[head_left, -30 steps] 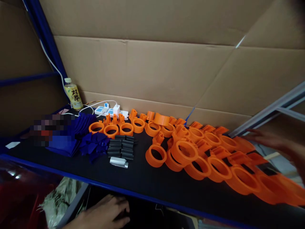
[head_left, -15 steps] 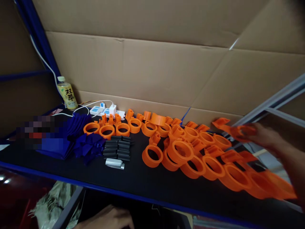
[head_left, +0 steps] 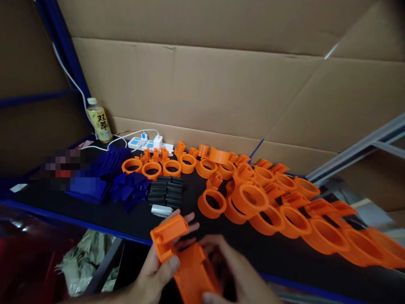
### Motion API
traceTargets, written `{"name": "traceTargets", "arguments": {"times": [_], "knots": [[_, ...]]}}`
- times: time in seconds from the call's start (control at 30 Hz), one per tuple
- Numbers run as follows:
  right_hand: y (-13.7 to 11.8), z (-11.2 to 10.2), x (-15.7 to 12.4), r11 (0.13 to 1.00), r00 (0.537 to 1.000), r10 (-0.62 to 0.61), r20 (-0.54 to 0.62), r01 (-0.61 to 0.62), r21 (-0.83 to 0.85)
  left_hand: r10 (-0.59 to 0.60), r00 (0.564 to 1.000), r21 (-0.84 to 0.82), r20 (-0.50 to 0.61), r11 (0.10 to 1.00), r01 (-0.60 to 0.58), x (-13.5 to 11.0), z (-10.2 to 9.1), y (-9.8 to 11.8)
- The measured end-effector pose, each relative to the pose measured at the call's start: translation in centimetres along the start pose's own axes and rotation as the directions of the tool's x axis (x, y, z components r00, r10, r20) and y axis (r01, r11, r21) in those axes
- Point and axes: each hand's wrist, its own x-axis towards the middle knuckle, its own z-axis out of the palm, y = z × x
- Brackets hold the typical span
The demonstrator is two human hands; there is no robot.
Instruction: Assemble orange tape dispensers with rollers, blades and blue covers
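Observation:
Both hands hold one orange plastic ring with a clip-like bracket (head_left: 194,274) in front of the table's near edge. My left hand (head_left: 158,270) grips the bracket end, its thumb pressed on the near side and the fingers behind. My right hand (head_left: 234,270) is closed around the ring end, with part of the ring hidden by the fingers. Many similar orange rings (head_left: 211,204) lie in rows on the black table (head_left: 186,198) beyond and to the right. Left of them are a stack of black strips (head_left: 166,191) and a silver metal piece (head_left: 161,210), partly near my left fingertips.
Dark blue plastic parts (head_left: 129,185) lie in a pile on the left. A yellow-labelled bottle (head_left: 100,122) and a white power strip (head_left: 139,143) with cables stand at the back against a cardboard wall (head_left: 202,88). A metal frame (head_left: 357,147) rises at the right.
My right hand has brought the orange ring from the far right to the front of the table. My left hand has come up and taken hold of it too. The view has shifted slightly.

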Motion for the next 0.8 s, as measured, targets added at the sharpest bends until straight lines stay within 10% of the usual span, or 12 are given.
{"name": "traceTargets", "arguments": {"times": [0.1,0.2,0.3,0.5,0.8], "knots": [[-0.4,2.2,1.2,0.992,0.978,-0.103,0.182,0.088,0.089,-0.061,0.988,-0.089,-0.143,0.995,0.049,-0.7,-1.0,-0.9],[0.4,1.7,3.3,0.992,0.992,-0.122,0.021,0.122,-0.003,-0.128,0.973,-0.067,-0.191,0.991,0.117,-1.5,-2.1,-1.3],[1.3,2.2,5.8,0.959,0.971,-0.191,-0.146,0.153,-0.239,-0.149,0.982,-0.049,-0.113,0.988,0.144,-1.8,-2.1,-1.4],[1.7,6.4,9.7,0.802,0.937,-0.348,0.007,0.302,-0.516,-0.172,0.984,-0.074,0.048,0.982,0.175,-1.8,-1.1,-1.5],[0.8,7.2,10.3,0.821,0.951,-0.309,-0.028,0.252,-0.512,-0.155,0.987,-0.146,0.033,0.976,0.159,-1.9,-1.9,-1.3]]}}
